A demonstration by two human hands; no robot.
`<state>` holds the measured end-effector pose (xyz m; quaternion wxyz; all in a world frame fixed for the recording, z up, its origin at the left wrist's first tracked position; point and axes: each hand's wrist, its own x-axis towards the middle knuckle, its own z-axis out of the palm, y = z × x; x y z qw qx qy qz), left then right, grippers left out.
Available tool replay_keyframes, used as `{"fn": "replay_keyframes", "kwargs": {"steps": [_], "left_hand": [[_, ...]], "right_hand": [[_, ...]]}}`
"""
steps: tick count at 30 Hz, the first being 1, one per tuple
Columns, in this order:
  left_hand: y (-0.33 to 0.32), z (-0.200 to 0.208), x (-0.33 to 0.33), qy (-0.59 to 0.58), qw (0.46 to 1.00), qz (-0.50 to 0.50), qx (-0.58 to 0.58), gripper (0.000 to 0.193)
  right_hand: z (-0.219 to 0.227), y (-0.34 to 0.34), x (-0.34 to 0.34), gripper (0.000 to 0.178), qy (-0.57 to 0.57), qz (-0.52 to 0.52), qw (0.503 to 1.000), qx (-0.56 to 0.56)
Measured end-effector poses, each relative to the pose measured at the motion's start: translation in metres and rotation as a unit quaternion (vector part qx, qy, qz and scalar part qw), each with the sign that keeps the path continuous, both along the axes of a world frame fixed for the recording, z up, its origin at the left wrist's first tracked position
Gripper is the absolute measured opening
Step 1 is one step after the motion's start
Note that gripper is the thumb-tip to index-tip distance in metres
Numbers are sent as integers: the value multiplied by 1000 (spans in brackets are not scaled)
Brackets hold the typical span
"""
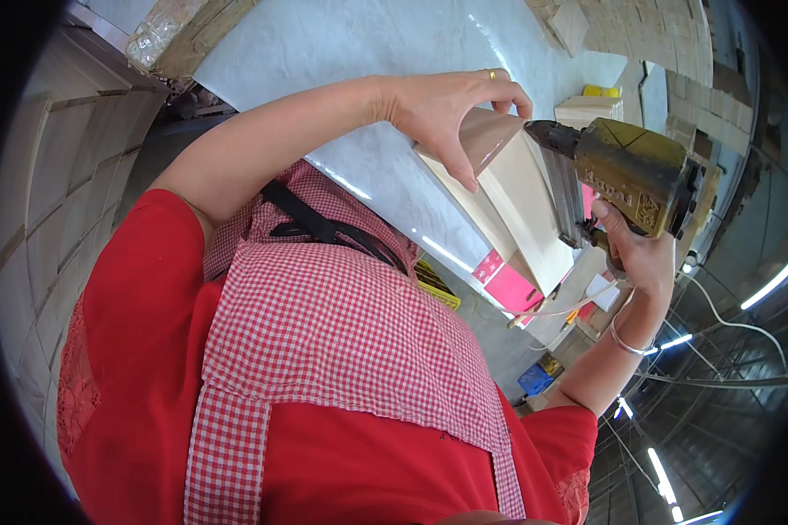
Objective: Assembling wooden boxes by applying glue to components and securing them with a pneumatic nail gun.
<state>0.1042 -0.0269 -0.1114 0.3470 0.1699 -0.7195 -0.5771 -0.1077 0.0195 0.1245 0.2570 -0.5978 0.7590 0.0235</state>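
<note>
In the head view we see our left hand (442,109) reaching across the picture from the left, the forearm bare and nearly level, the wrist bent so the fingers curl down over the top edge of a pale wooden box (508,197). The thumb presses on the box's near face and the fingertips hook over its far edge, so this hand is closed around the box's upper corner; a ring sits on one finger. Our right hand (635,249) comes up from the lower right, the forearm rising steeply with a thin bangle at the wrist, and it is wrapped tightly around the grip of a worn yellowish nail gun (639,175). The gun lies roughly level, its dark nose touching the box's upper right edge just beside our left fingertips. The box is made of light, smooth boards joined at an angle, tilted, with a pink panel (512,284) at its lower end. It is held up between the two hands, in front of a white counter (324,52). Below, a red shirt and a red-and-white checked apron (324,341) fill the lower picture.
</note>
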Motion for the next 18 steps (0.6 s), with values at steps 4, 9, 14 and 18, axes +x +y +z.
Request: {"fn": "replay_keyframes", "kwargs": {"steps": [4, 9, 14, 18], "left_hand": [[7, 2, 2, -20, 1000, 5, -8, 94], [33, -14, 5, -4, 994, 104, -39, 107], [61, -18, -16, -74, 962, 233, -117, 100], [67, -34, -37, -115, 933, 305, -151, 86]], "right_hand": [[0, 5, -6, 40, -18, 12, 999, -23], [-4, 32, -21, 40, -51, 42, 994, -87], [3, 57, -16, 38, -45, 75, 995, -55], [2, 67, -5, 36, -36, 154, 985, -74]]}}
